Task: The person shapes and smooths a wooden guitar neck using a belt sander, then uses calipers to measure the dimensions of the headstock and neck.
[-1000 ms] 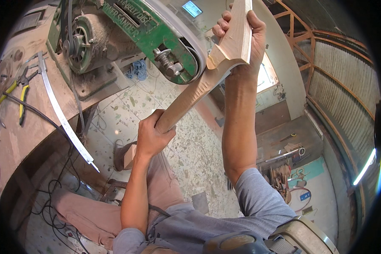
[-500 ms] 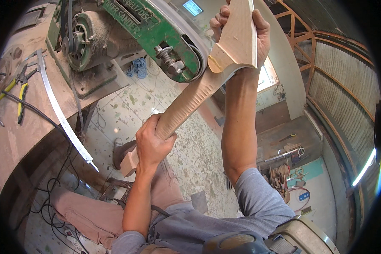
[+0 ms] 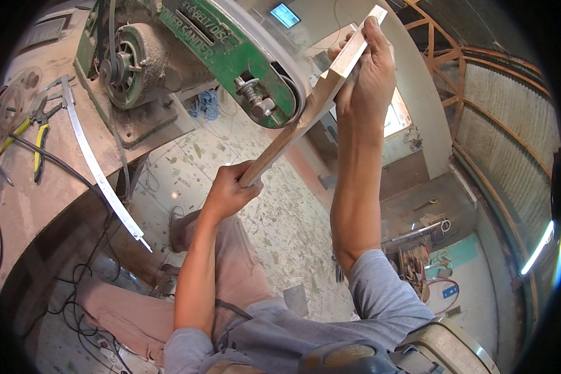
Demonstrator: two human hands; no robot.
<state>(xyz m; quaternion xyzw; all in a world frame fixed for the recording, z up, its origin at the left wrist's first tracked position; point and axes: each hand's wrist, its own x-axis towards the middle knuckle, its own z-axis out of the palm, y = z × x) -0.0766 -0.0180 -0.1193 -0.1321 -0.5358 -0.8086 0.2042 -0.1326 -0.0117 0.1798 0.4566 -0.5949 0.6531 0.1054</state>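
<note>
A long pale wooden piece (image 3: 271, 153) runs diagonally across the head view, its narrow edge now turned up. My left hand (image 3: 234, 192) is closed around its lower left end, and my right hand (image 3: 366, 78) grips its upper right end, thumb along the edge. The middle of the wood lies against the rounded end of a green belt sander (image 3: 209, 47), where the pale belt (image 3: 293, 83) curves round the roller; whether they touch exactly I cannot tell. A dusty motor (image 3: 140, 65) with a pulley sits behind the sander.
A dusty workbench (image 3: 37, 224) at the left carries yellow-handled pliers (image 3: 40, 149), a long metal strip (image 3: 103, 177) and cables. A blue rag (image 3: 207, 103) lies below the machine. Loops of black cable (image 3: 81, 305) hang near my leg. Tools and scraps (image 3: 417, 268) lie at the right.
I have rolled the wood from its broad face onto its narrow edge. My left hand has moved up and to the right, and my right hand has turned with the piece.
</note>
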